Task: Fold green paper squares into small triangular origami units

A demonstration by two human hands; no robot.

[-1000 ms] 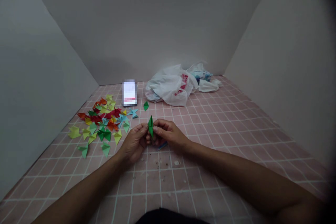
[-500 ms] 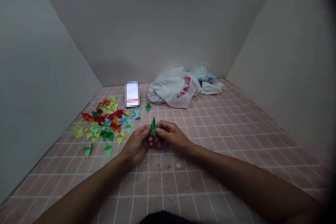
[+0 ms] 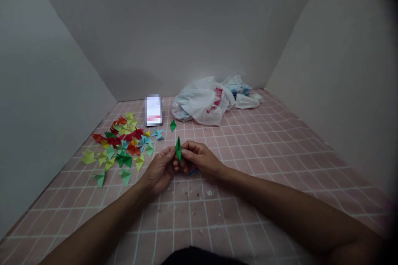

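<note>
A narrow, pointed piece of folded green paper (image 3: 178, 150) stands upright between my two hands. My left hand (image 3: 162, 168) pinches its left side with thumb and fingers. On the other side, the thumb and fingers of my right hand (image 3: 200, 159) grip it too. Partly hidden beneath my right hand lies something flat and blue (image 3: 193, 172). Beyond my hands rests another small folded green paper piece (image 3: 173, 125). To the left spreads a pile of folded paper pieces (image 3: 123, 159) in red, orange, yellow, green and light blue.
A phone (image 3: 154, 110) with a lit, blurred screen stands behind the paper pile. Near the back wall lie a crumpled white plastic bag (image 3: 202, 101) and a second bag (image 3: 239, 89). Small white scraps (image 3: 209, 193) dot the pink tiled surface (image 3: 273, 149). Grey walls enclose three sides.
The whole view has shifted slightly, so everything sits a little further left. Both hands keep hold of the green paper, with hardly any change in their grip.
</note>
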